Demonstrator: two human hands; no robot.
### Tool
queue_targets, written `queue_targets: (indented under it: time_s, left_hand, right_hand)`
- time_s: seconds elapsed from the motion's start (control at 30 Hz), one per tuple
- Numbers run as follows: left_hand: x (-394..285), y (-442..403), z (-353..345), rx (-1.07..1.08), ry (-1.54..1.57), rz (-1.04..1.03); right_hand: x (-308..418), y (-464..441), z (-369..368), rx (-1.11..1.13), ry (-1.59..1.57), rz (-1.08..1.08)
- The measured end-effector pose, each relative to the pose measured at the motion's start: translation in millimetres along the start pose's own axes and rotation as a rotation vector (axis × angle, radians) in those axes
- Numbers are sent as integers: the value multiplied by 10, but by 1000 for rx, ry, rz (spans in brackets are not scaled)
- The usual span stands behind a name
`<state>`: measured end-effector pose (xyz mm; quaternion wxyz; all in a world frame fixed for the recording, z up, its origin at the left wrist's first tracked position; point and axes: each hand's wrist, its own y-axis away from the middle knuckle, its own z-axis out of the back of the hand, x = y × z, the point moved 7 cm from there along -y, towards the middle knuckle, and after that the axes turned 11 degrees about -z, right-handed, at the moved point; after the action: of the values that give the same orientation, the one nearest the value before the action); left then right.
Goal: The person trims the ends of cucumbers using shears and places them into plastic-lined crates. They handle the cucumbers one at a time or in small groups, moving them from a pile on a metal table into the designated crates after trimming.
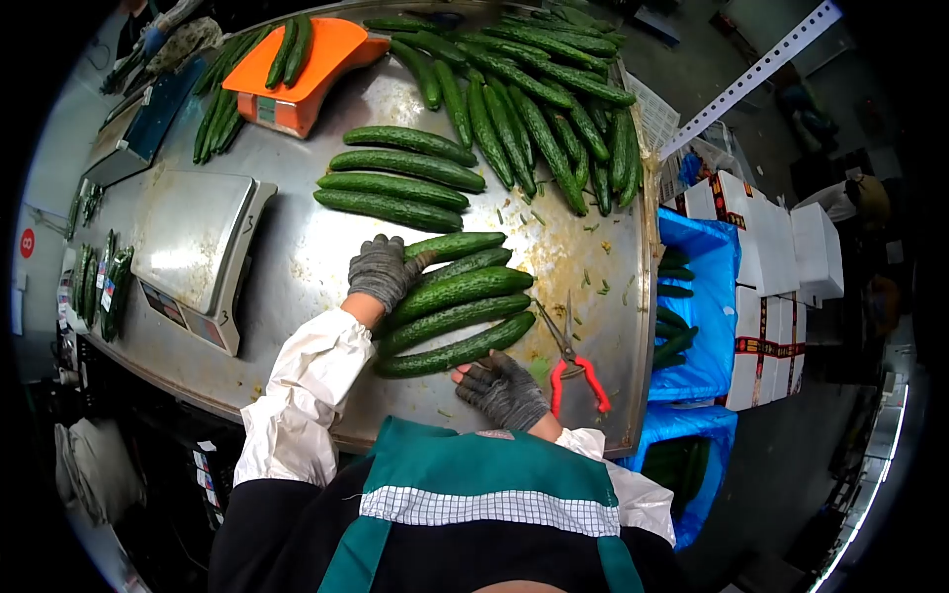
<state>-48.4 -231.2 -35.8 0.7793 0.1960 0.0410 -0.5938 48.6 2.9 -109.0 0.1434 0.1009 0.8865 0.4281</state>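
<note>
Several cucumbers [455, 289] lie side by side in front of me on the metal table. At their left ends is my left hand [381, 269] in a grey glove, its thumb and fingers closed about the end of the topmost cucumber [460, 244]. Below the nearest cucumber [455, 348], my gloved right hand [502, 392] rests with its fingers apart and holds nothing; its fingertips are close to that cucumber. Red-handled pliers-like snips [570, 366] lie right of my right hand. Another row of cucumbers [405, 170] lies just beyond my left hand.
A large cucumber pile [539, 94] covers the far right of the table [297, 381]. An orange scale [297, 84] carries two cucumbers; a flat metal scale [193, 242] stands at left. Blue-lined crates [707, 326] and white boxes [766, 232] stand beyond the right edge.
</note>
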Motion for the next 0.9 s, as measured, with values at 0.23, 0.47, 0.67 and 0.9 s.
queue_targets:
  time_s: [0.23,0.47,0.67,0.9]
  left_hand:
    - [-236,-51,130,196,5,-131]
    - [-233,-162,30,417,89,-264]
    - [-193,-209,1,419,262,-302]
    - [-228,-311,-96,560,400,-395]
  right_hand:
    - [23,-59,-265,-96,-36,-1]
    - [47,-155,-383,17,52,9]
    - [33,-188,-466,18,57,26]
    - [15,-179,-525,76,-50,-3]
